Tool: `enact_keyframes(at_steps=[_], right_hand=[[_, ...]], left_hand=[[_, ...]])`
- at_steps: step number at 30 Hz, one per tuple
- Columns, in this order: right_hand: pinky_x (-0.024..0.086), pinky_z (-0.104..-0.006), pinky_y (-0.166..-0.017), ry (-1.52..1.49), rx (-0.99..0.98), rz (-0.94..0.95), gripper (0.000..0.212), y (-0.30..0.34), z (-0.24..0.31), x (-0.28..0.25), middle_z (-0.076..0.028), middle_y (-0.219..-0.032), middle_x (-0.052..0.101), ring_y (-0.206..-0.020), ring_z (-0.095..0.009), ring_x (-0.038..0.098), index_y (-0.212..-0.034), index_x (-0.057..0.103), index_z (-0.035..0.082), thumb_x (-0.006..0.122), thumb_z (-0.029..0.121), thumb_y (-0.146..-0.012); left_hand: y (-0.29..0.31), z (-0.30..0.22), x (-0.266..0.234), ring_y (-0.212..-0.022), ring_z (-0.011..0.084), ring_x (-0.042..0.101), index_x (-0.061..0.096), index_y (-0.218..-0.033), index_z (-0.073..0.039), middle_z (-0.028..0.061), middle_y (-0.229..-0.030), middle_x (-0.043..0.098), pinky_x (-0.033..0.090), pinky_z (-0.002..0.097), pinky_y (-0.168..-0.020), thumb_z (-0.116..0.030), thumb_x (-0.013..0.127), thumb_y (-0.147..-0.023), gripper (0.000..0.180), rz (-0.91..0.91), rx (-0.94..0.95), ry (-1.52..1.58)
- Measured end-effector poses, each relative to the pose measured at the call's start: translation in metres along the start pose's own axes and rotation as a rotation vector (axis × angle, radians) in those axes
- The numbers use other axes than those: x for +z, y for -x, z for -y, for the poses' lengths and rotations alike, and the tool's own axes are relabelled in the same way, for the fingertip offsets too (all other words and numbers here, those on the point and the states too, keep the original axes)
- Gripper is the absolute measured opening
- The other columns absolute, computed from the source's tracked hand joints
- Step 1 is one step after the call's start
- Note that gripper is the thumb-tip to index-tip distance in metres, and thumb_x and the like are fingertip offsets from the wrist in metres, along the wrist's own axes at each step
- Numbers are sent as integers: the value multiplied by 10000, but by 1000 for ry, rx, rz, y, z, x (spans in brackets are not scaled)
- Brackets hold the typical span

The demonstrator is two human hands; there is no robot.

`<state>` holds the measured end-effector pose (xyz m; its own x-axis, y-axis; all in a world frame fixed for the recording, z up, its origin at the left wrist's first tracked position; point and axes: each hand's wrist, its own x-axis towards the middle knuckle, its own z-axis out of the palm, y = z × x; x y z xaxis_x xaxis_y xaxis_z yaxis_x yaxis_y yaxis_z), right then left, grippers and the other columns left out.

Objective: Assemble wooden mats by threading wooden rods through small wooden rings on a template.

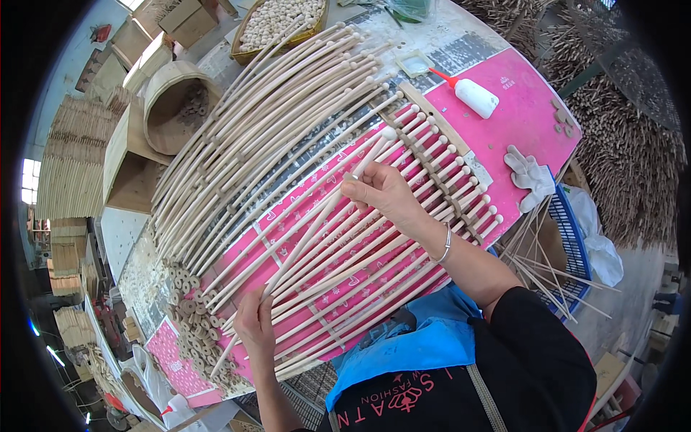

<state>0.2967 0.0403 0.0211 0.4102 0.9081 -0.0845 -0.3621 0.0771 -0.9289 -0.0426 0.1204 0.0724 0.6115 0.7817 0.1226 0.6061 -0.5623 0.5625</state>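
Observation:
A long wooden stick [313, 229] with a pale wooden ball [389, 134] at its upper end runs slantwise between my hands. My right hand [385, 194] pinches it a little below the ball, thumb against fingers. Lower left, my left hand [255, 325] is closed round the stick's other end. Beneath my hands, a row of ball-tipped sticks [403, 237] lies side by side on the pink sheet [468, 155]. Their ball ends rest across a notched wooden rack [435, 169]. Small wooden discs with holes [194, 317] are heaped beside my left hand.
Many more ball-tipped sticks [266, 122] fill the table's far left. A yellow basket of wooden balls [282, 25] stands behind them. On the right are a white glue bottle with a red nozzle [475, 97], a white glove [529, 180] and a blue crate [572, 234] holding loose sticks.

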Motion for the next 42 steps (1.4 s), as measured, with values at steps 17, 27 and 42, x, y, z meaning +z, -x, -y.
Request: enact_keyframes(at_steps=[17, 27, 42], right_hand=[[586, -222, -681, -171, 87, 42, 351, 6, 10, -9, 16, -830, 659, -717, -44, 643, -1324, 679, 42, 710, 260, -1050], [537, -204, -562, -107, 107, -16, 270, 5, 2, -22, 4, -834, 675, -667, -48, 644, -1207, 677, 56, 722, 268, -1045], [494, -193, -525, 94, 13, -312, 333, 3, 31, -52, -24, -782, 687, -624, -63, 645, -1095, 616, 43, 630, 376, -1094]], left_hand=[[-5, 1, 2, -765, 336, 649, 703, -1092, 4, 169, -864, 658, 495, 411, -687, -43, 668, -986, 122, -15, -6, -28], [-16, 6, 7, -764, 331, 648, 713, -1092, 20, 168, -854, 656, 499, 403, -703, -31, 668, -978, 133, -7, 45, -33], [-112, 20, 53, -826, 309, 660, 735, -1168, -15, 139, -938, 680, 513, 400, -737, -46, 673, -980, 201, -41, 201, -10]])
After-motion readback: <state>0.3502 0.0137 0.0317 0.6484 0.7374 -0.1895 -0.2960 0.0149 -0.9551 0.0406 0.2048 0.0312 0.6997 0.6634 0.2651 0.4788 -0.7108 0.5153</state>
